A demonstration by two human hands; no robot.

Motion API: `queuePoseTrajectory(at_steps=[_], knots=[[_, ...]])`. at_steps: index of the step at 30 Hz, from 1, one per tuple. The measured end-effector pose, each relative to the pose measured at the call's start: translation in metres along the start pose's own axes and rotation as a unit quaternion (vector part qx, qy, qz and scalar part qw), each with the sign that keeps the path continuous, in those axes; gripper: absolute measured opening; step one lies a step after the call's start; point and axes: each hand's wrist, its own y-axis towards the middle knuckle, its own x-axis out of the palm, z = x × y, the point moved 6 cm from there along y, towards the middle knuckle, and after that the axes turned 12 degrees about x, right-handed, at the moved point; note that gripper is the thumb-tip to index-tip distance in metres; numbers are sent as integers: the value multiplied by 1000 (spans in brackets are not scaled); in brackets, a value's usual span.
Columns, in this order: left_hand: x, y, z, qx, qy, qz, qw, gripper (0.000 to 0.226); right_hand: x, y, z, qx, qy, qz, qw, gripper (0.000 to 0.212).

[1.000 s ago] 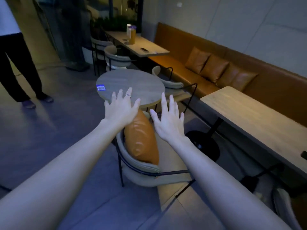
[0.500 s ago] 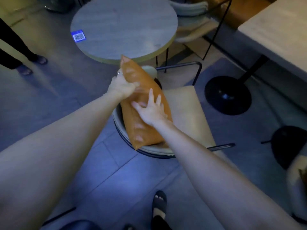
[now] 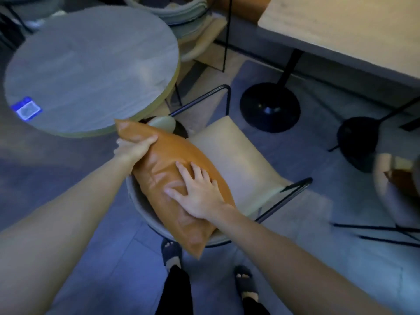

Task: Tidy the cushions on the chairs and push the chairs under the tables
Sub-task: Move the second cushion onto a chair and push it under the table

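Orange cushion (image 3: 172, 178) | left hand (image 3: 134, 147) pinches its top corner, right hand (image 3: 197, 194) flat, open, pressing | could slide off chair (image 3: 238, 160) if I let go

Dim, blue-tinted lighting with warmer light on the rectangular table (image 3: 341, 26) at upper right, soft glare on the orange cushion (image 3: 168, 178), motion blur on the chair (image 3: 395, 189) at the right edge, wide-angle bending toward the frame borders.
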Motion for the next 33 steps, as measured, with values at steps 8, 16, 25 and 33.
queuePoseTrajectory(at_steps=[8, 16, 25, 33], knots=[[-1, 21, -16, 20, -23, -134, 990, 135, 1, -3, 4, 78, 89, 55, 991, 75], [4, 32, -22, 25, 3, -219, 976, 160, 13, -9, 9, 169, 93, 84, 978, 81], [9, 41, -20, 54, 34, -259, 964, 139, 23, -22, -1, 293, 8, 158, 943, 92], [24, 76, -27, 66, 75, -352, 931, 177, 34, -50, -18, 378, -9, 330, 865, 72]])
